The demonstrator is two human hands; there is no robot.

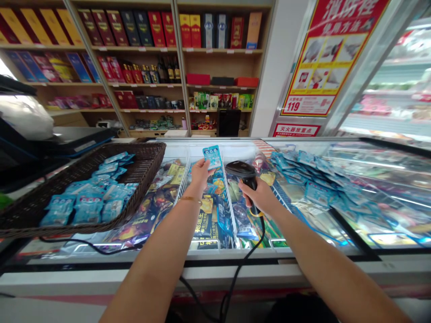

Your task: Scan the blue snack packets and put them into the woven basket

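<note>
Over the glass-topped freezer [235, 146], my left hand [201, 172] is closed on a small blue packet [213, 157] and holds it up by its lower left edge. My right hand [257, 193] grips the handle of a black barcode scanner [241, 169], whose head points left towards the packet. Packet and scanner are apart. To the left, a dark wicker basket [153, 166] holds several more blue packets [89, 202]. A spread-out heap of similar blue packets [318, 177] lies on the glass at the right.
The scanner's black cable [237, 269] hangs over the freezer's front edge. Bagged frozen goods [205, 220] show under the glass. Dark checkout equipment [74, 139] stands behind the basket at left. Shelves of boxes and bottles [144, 67] line the back wall, beside a red fire poster [323, 58].
</note>
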